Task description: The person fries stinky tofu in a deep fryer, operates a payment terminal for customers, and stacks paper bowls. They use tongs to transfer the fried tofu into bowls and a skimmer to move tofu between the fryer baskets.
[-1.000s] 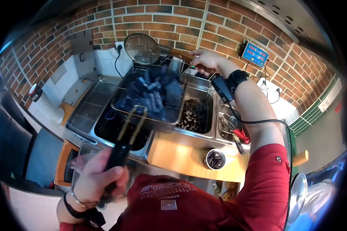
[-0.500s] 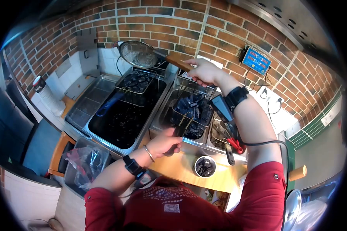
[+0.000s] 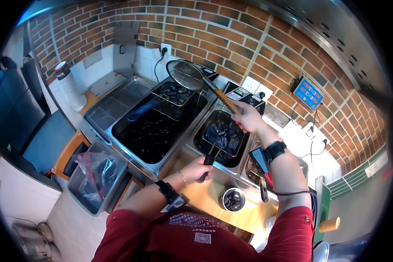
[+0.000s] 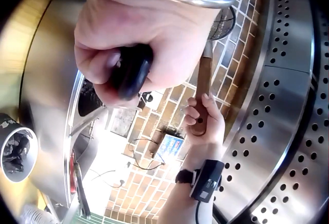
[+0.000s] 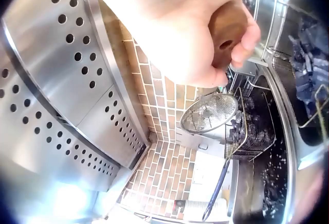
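My left hand [image 3: 197,169] grips the black handle [image 3: 211,158] of a wire fryer basket [image 3: 236,153], which sits low in the right-hand fryer vat. Dark chunks [image 3: 222,136] fill the basket. In the left wrist view the fist wraps round the handle's end [image 4: 134,72]. My right hand [image 3: 249,118] holds a mesh skimmer [image 3: 185,75] by its wooden handle [image 3: 225,99], its round head raised over the back of the left vat. Below that head, a second basket [image 3: 179,104] with dark chunks and a blue handle [image 3: 142,111] rests in the left vat.
Dark oil with floating bits fills the left vat [image 3: 148,135]. A white tub [image 3: 233,200] of dark pieces stands on the wooden ledge in front. Tongs with red grips [image 3: 268,180] lie at right. A grey bin [image 3: 85,185] holds a plastic bag. Stacked cups [image 3: 72,91] stand at left.
My left hand has carried its loaded basket rightwards and down into the right vat. The skimmer stays in my right hand, its head still raised at the back. The head view has shifted.
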`<act>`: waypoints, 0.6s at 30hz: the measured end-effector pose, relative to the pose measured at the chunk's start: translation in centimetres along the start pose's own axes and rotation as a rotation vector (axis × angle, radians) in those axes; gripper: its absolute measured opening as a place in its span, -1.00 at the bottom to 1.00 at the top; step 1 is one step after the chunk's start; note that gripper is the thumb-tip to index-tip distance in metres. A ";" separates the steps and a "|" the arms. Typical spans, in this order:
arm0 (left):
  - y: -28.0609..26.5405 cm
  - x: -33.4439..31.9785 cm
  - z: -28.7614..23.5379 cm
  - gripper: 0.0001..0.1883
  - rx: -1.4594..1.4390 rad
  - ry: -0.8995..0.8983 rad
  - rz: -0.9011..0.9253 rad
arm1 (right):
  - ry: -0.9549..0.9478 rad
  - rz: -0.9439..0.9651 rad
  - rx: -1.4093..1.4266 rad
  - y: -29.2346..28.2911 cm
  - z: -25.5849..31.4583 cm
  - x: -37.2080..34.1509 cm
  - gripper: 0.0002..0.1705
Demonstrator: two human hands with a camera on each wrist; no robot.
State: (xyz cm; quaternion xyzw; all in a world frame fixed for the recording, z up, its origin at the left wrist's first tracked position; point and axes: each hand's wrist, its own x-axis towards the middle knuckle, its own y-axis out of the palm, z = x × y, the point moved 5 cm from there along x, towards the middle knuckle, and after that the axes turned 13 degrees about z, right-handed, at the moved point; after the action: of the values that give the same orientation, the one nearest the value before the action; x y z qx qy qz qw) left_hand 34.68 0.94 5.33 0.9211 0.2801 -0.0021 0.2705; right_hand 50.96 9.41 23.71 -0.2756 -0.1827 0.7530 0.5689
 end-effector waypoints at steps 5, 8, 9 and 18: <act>-1.8 1.4 3.2 -0.89 -0.020 0.005 -0.043 | -0.265 -0.143 -0.385 1.6 -1.4 1.3 -0.61; -2.0 1.4 3.9 -0.83 -0.013 0.014 -0.027 | -0.410 -0.267 -0.531 3.6 -0.6 0.3 -0.32; -2.1 1.6 4.1 -0.81 -0.022 0.028 -0.030 | -0.358 -0.264 -0.474 4.1 -1.0 0.6 -0.33; -2.3 2.3 3.8 -0.91 -0.059 0.019 -0.054 | -0.144 -0.315 -0.585 8.3 -1.5 0.8 -0.29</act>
State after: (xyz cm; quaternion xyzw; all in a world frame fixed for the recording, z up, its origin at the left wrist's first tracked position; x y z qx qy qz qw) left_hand 35.96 1.81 0.58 0.9048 0.3074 0.0077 0.2947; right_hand 45.46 7.76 17.43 -0.3416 -0.4711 0.5892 0.5605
